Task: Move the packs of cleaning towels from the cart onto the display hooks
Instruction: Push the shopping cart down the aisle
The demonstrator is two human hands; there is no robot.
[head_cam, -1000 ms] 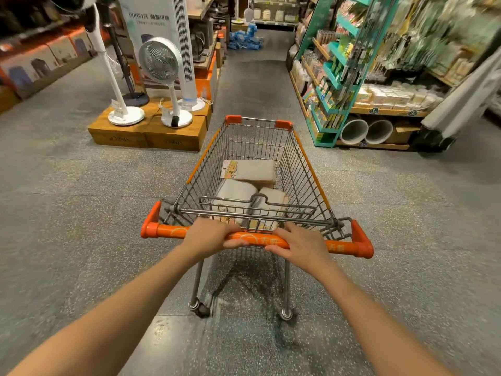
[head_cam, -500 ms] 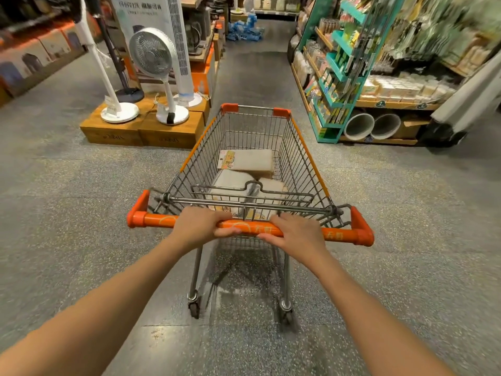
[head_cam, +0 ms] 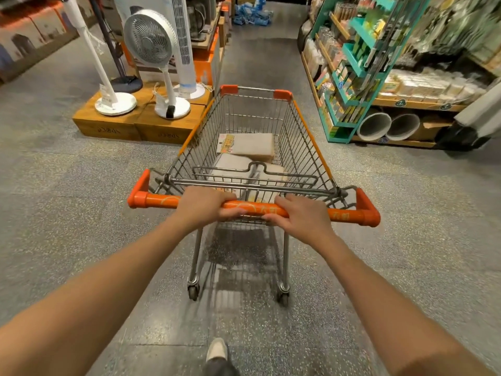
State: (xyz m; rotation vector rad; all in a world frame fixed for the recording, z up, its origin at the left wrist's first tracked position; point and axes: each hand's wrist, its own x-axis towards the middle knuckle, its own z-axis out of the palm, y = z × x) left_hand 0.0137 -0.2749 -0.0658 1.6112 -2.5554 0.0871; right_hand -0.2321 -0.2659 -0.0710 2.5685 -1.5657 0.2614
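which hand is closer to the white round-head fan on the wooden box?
Left. The left hand grips the cart handle on the side of the fan; the right hand grips it farther right.

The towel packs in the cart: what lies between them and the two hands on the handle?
In the head view, the folded wire child seat and the cart's rear bars stand between the packs and both hands, left and right.
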